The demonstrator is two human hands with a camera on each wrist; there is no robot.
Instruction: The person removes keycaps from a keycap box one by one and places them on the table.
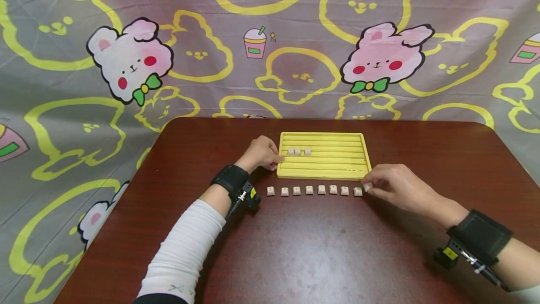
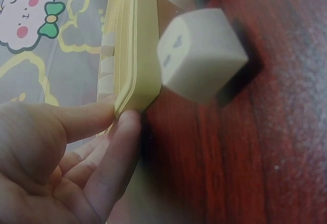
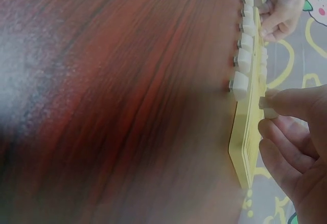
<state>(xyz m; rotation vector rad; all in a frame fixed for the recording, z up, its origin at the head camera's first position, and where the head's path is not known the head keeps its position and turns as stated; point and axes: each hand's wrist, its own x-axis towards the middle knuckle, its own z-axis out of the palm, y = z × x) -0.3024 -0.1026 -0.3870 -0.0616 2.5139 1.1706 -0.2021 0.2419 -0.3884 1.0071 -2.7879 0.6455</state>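
My left hand (image 1: 262, 153) pinches the left side of a yellow ridged tray (image 1: 333, 157); in the left wrist view, thumb and a finger meet at the corner. Between the fingertips of my right hand (image 1: 396, 186) is a small white keycap (image 3: 269, 111), by the tray's front right corner. Three white keycaps (image 1: 297, 152) sit in one slot of the tray, toward its left. Several more keycaps (image 1: 309, 190) stand in a row on the table along the tray's front side. Markings on their tops are too small to read.
The dark red-brown wooden table (image 1: 320, 252) carries everything. Behind it hangs a patterned curtain (image 1: 303, 74) with rabbits and yellow outlines. Each wrist wears a black strap with a small camera (image 1: 252, 197).
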